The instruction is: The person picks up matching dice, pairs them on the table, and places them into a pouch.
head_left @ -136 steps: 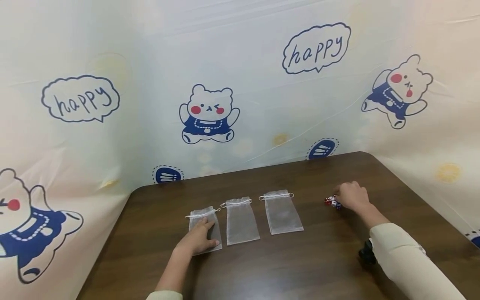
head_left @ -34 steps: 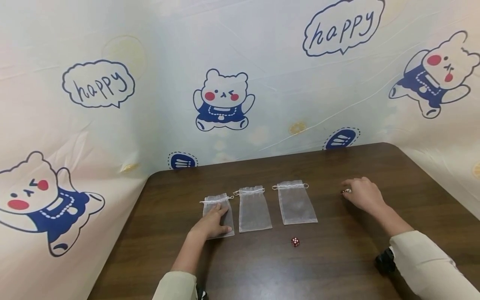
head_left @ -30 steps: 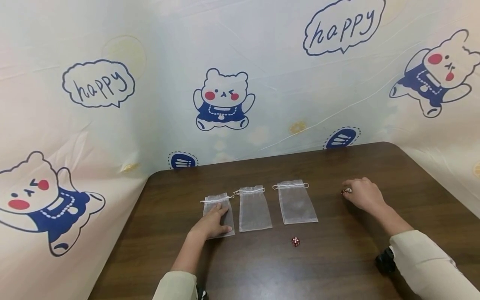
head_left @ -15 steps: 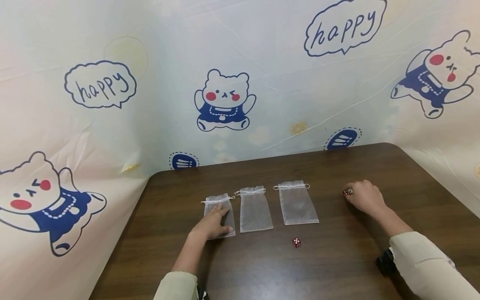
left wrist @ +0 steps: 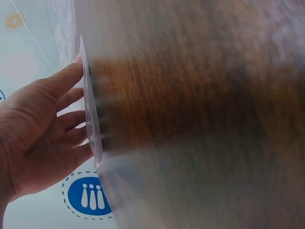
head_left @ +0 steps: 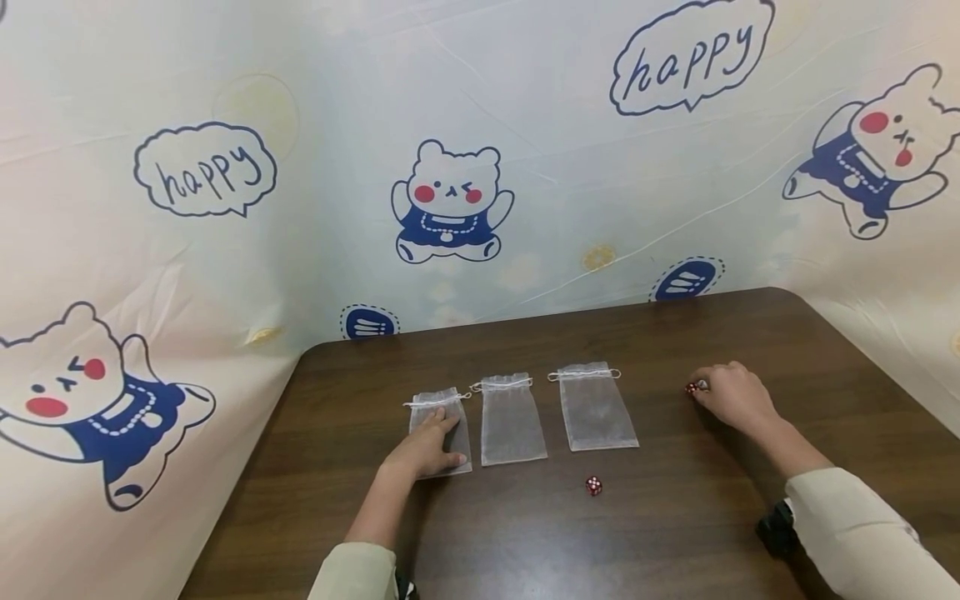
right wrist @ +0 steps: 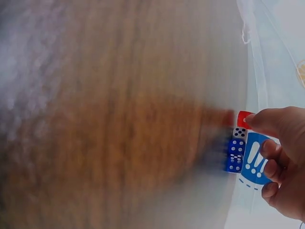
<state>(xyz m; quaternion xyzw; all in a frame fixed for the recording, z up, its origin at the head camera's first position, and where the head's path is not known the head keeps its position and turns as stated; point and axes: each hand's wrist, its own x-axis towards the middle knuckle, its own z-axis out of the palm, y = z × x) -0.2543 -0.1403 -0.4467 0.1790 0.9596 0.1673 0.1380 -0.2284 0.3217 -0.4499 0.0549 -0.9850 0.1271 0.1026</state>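
My left hand [head_left: 426, 444] rests with spread fingers on the leftmost mesh drawstring bag [head_left: 456, 450], which lies flat on the table. The left wrist view shows this hand [left wrist: 43, 136] laid along the sheer bag edge. At the table's right side, my right hand [head_left: 735, 397] is at a small cluster of dice [head_left: 691, 388]. Up close, its thumb presses a red die [right wrist: 244, 119], with the other fingers curled and the index finger hidden. Beside that stand a white die [right wrist: 239, 133] and blue dice [right wrist: 236, 146]. A separate red die [head_left: 593, 486] lies below the rightmost bag.
Two more mesh drawstring bags, a middle one [head_left: 513, 421] and a right one [head_left: 596, 408], lie flat in a row on the brown wooden table [head_left: 510, 542]. Behind the table hangs a printed cloth backdrop [head_left: 540, 208].
Since the oldest frame, one red die has come to lie below the rightmost bag. Over the last second the right index finger has curled in at the dice. The left hand stays put.
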